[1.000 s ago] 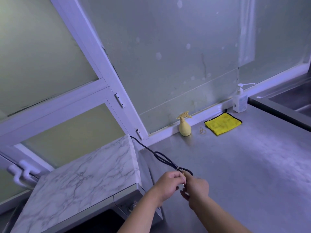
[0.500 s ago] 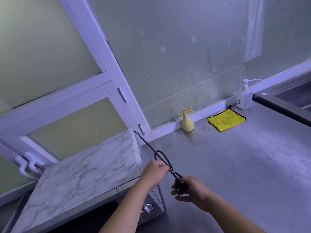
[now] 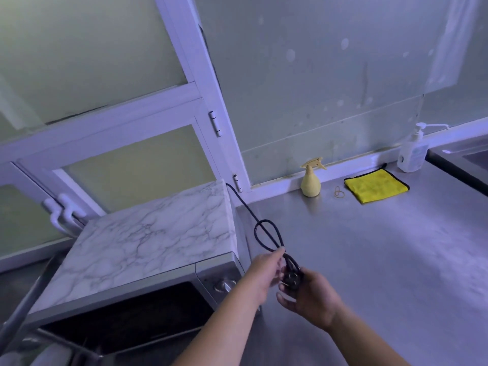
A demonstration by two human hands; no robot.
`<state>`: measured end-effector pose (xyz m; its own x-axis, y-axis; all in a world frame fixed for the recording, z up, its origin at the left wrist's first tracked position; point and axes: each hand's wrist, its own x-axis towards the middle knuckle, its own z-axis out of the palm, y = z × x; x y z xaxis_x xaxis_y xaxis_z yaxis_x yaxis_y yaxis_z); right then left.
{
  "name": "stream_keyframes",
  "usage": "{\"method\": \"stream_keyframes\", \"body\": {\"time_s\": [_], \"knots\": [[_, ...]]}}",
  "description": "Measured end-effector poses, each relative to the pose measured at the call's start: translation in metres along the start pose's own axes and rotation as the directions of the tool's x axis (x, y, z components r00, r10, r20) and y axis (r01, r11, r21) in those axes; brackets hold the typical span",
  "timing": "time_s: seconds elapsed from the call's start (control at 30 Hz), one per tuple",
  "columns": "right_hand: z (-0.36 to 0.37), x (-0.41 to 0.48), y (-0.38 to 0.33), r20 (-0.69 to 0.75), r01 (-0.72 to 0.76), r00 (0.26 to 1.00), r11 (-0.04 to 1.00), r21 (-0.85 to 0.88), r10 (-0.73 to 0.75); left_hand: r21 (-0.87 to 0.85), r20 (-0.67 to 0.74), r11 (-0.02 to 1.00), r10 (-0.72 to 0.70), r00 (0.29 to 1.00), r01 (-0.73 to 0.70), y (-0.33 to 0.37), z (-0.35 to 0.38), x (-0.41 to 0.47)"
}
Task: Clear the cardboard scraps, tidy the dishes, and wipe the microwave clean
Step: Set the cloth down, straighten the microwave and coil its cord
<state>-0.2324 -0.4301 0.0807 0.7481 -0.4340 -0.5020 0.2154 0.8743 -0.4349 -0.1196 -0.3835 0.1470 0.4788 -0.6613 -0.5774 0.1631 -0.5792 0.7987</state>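
Note:
The microwave [image 3: 148, 244] with a marble-patterned top stands at the lower left on a steel counter [image 3: 396, 260], its dark door facing me. Its black power cord [image 3: 266, 233] runs from the back corner and forms a loop beside it. My left hand [image 3: 264, 273] pinches the cord just below the loop. My right hand [image 3: 311, 294] holds the black plug [image 3: 291, 278] at the cord's end. A yellow cloth [image 3: 375, 184] lies folded by the back wall, with a yellow spray bottle [image 3: 311, 180] to its left.
A white pump bottle [image 3: 413, 151] stands at the back right beside a sink edge [image 3: 462, 165]. A rubber band [image 3: 339, 192] lies between spray bottle and cloth. A white-framed window with hooks [image 3: 63, 212] is behind the microwave.
The view has tilted down and moved closer. My hands have drawn apart along the cord, and the plug now shows in my right hand below the loop.

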Motion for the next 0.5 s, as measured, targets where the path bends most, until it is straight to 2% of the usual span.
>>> {"method": "stream_keyframes", "body": {"time_s": [0.07, 0.13, 0.17, 0.23, 0.3, 0.4, 0.47, 0.5], "knots": [[-0.001, -0.001, 0.006, -0.009, -0.021, 1.0, 0.998, -0.061, 0.02, -0.141, -0.026, 0.99, -0.035, 0.999, 0.031, -0.003, 0.004, 0.005], [0.0, -0.005, 0.007, -0.09, -0.015, 0.996, 0.986, -0.168, 0.0, -0.204, -0.051, 0.978, -0.054, 0.997, 0.043, -0.007, 0.007, 0.008], [0.0, -0.006, 0.006, -0.165, 0.012, 0.985, 0.966, -0.258, -0.057, -0.206, -0.085, 0.978, -0.058, 0.995, 0.039, -0.008, 0.008, 0.01], [-0.002, -0.006, 0.002, -0.292, 0.118, 0.919, 0.89, -0.44, -0.266, -0.207, -0.139, 0.978, -0.054, 0.989, 0.025, -0.009, 0.009, 0.012], [0.0, -0.011, -0.005, -0.224, 0.215, 0.883, 0.781, -0.587, -0.411, -0.218, -0.15, 0.976, -0.05, 0.987, 0.017, -0.01, 0.008, 0.015], [0.006, -0.015, -0.009, -0.094, 0.226, 0.902, 0.649, -0.726, -0.42, -0.255, -0.155, 0.967, -0.041, 0.987, 0.0, -0.011, 0.008, 0.016], [0.009, -0.011, -0.008, -0.114, 0.215, 0.878, 0.595, -0.774, -0.465, -0.25, -0.145, 0.968, -0.04, 0.989, 0.003, -0.01, 0.007, 0.013], [0.009, -0.008, -0.007, -0.146, 0.204, 0.863, 0.6, -0.774, -0.483, -0.224, -0.128, 0.974, -0.036, 0.991, 0.007, -0.008, 0.007, 0.009]]}}
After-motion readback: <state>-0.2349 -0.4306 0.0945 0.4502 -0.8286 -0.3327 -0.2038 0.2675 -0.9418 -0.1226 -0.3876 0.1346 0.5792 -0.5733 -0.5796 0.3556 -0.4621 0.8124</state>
